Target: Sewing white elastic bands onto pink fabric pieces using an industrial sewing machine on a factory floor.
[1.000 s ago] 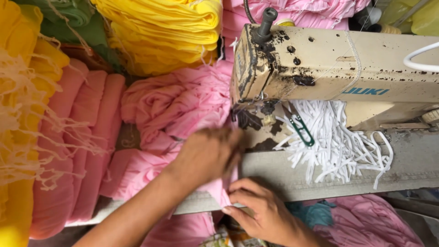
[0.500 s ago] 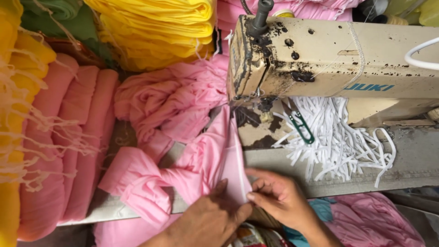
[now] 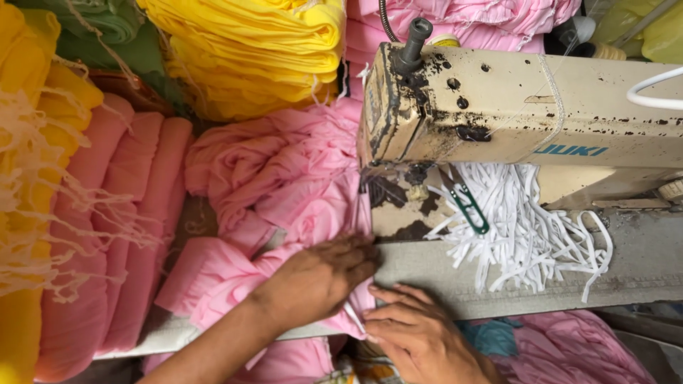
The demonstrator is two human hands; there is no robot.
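Note:
A worn cream sewing machine [image 3: 526, 114] stands at the right, its needle end over a crumpled heap of pink fabric [image 3: 284, 178]. My left hand [image 3: 320, 281] lies knuckles-up on the pink fabric just below the needle area, fingers curled and pressing the cloth onto the bed. My right hand [image 3: 420, 334] is at the front edge beside it, its fingertips pinching the folded hem of the same pink piece. The needle and presser foot are mostly hidden in shadow under the machine head.
A pile of white strips [image 3: 526, 242] and green-handled snips [image 3: 469, 206] lie on the grey machine bed [image 3: 605, 281]. Folded yellow cloth [image 3: 249, 50] is stacked behind, salmon rolls [image 3: 128, 213] and fringed yellow cloth [image 3: 28, 178] at the left. More pink cloth [image 3: 590, 348] hangs below.
My left hand has moved up from the front edge toward the needle, flattening the pink fold that stood up half a second ago. My right hand stays at the hem.

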